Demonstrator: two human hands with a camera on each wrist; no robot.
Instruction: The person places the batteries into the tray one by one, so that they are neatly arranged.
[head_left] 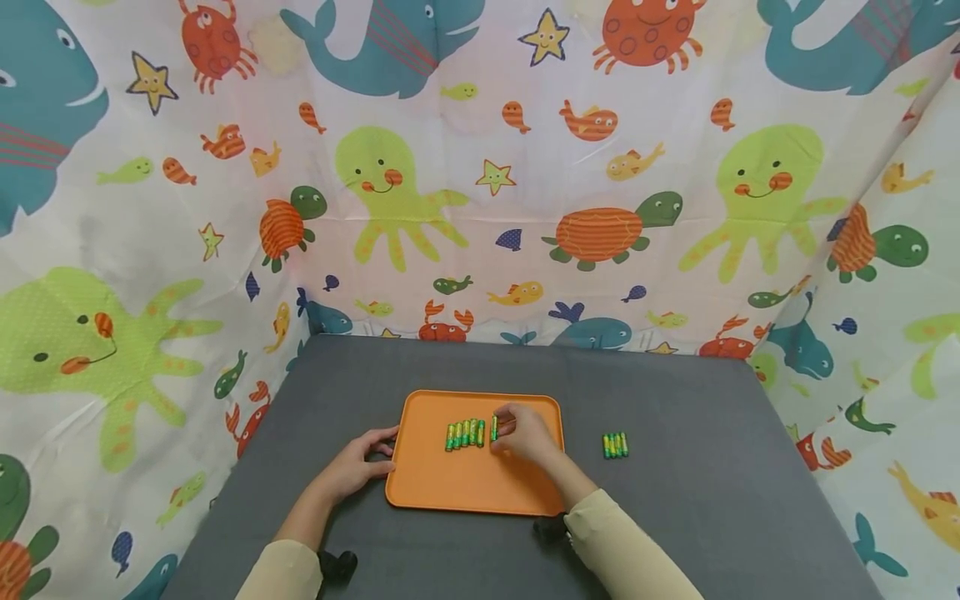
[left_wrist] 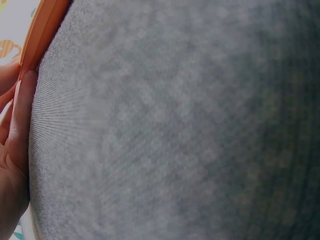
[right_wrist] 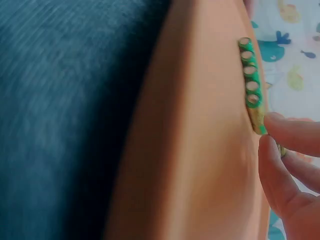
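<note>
perhaps the right hand (head_left: 527,437), fingers pinching a green-yellow cylindrical battery (head_left: 494,428), could bump the matching battery row (head_left: 465,434) askew, or the left hand (head_left: 356,467), gripping the orange rectangular tray (head_left: 450,487), could jolt it.

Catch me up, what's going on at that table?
A person's right hand pinches one green-and-yellow battery just right of a side-by-side row of five batteries on the orange tray; whether the held one touches the tray is hard to tell. The left hand touches the tray's left edge. What look like four more batteries sit together on the gray table, right of the tray.
</note>
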